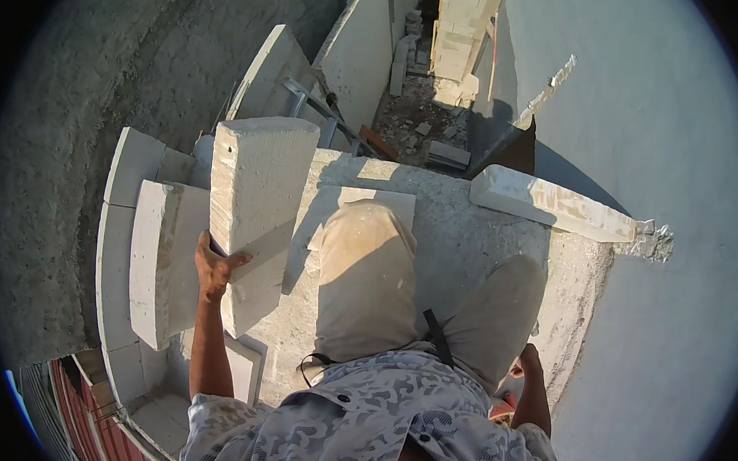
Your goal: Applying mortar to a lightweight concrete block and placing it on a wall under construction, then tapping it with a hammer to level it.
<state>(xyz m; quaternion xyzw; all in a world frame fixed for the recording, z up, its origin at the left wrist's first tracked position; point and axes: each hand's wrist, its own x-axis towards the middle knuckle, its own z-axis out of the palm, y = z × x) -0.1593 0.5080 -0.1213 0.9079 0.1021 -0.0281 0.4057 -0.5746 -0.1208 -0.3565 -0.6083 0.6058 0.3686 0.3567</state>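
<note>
A long white aerated-concrete block (261, 187) stands tilted on its end at my left. My left hand (215, 266) grips its outer edge, thumb across the near face and fingers along the side. Just left of it leans another white block (154, 261). My right hand (530, 362) is down beside my right thigh, fingers curled; what they hold, if anything, is hidden. Below that hand a small part of a red object (506, 403) shows, too little of it to name. My knees are bent over the rough concrete slab (461, 227).
A low wall of white blocks (115, 259) curves along the left edge. A single block (554, 203) lies at the slab's far right, by a smooth grey wall (663, 346). Beyond the slab, a metal ladder (309, 102) leans, and rubble (429, 125) covers a lower floor.
</note>
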